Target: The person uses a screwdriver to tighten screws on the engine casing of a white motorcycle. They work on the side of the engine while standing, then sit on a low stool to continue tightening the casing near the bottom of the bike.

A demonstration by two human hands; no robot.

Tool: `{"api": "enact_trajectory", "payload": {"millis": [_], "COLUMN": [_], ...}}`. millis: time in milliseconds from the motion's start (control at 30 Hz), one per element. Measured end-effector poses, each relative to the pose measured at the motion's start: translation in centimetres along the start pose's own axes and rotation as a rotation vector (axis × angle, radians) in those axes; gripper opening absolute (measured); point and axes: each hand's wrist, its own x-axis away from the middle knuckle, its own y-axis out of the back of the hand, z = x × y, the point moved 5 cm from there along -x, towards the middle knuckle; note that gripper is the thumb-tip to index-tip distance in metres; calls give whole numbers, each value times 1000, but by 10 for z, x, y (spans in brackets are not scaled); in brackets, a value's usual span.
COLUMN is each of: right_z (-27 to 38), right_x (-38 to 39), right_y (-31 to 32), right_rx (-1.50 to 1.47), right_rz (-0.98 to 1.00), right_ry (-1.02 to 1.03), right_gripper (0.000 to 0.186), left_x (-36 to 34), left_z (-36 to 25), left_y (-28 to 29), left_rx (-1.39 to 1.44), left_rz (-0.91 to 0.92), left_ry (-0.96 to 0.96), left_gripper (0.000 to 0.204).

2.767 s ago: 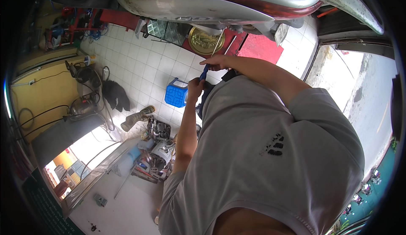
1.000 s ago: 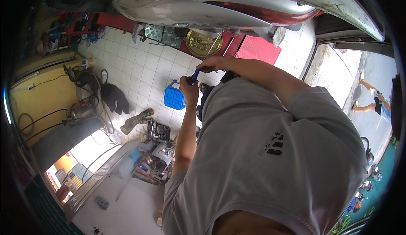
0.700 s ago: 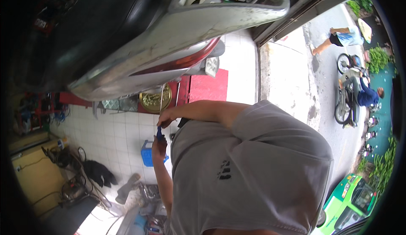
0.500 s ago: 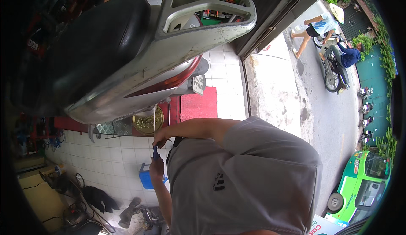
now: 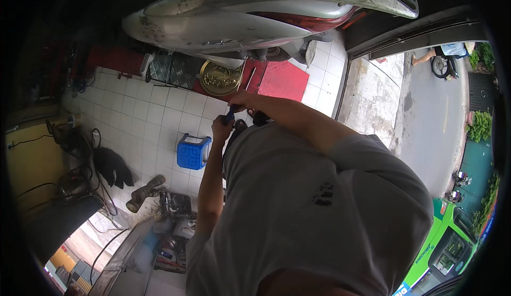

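Observation:
My left hand [image 5: 221,129] is closed around the lower end of a blue handle, apparently that of a screwdriver [image 5: 230,115]. Just above it, my right hand [image 5: 243,100] is closed at the handle's other end. A thin metal shaft seems to run on past the right hand toward the motorbike, though its tip is hard to make out. Beyond my hands stands a silver motorbike [image 5: 213,27] with a red tail light. Below its side, a round gold-coloured tray [image 5: 221,79] rests on the red and metal platform [image 5: 285,79].
On the white tiled floor, a blue plastic stool [image 5: 192,152] stands left of my left forearm. A black cloth-like heap [image 5: 113,167], cables and motorbike parts [image 5: 178,203] lie farther left. Through the doorway at right are a street [image 5: 431,115] and a green vehicle [image 5: 442,248].
My view has shifted, so the motorbike sits higher in the picture and more floor shows. Both hands still hold the blue handle.

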Motion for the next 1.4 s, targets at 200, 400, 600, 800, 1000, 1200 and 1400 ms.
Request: {"api": "enact_trajectory", "payload": {"millis": [200, 400, 600, 800, 1000, 1200, 1400], "right_z": [-6, -9, -11, -18, -26, -16, 2], "right_x": [2, -27, -27, -28, -59, -55, -34], "right_y": [10, 9, 17, 14, 10, -2, 7], "right_rx": [-90, -151, -200, -217, -269, -442, -472], "right_rz": [-138, -81, -48, 51, 161, 328, 447], "right_ry": [76, 143, 91, 16, 38, 31, -111], "right_gripper": [14, 18, 11, 10, 7, 11, 17], "left_x": [12, 22, 15, 18, 6, 1, 5], "left_z": [-12, -20, -22, -15, -5, -38, -49], "left_y": [-1, -17, -32, -37, -21, 24, 29], "left_rx": [210, 1463, 1860, 1458, 945, 18, -36], "left_rz": [-32, 583, 735, 394, 194, -364, -338], "left_ry": [-30, 458, 660, 584, 302, -147, -124], "left_gripper": [31, 47, 41, 38, 29, 28, 31]}}
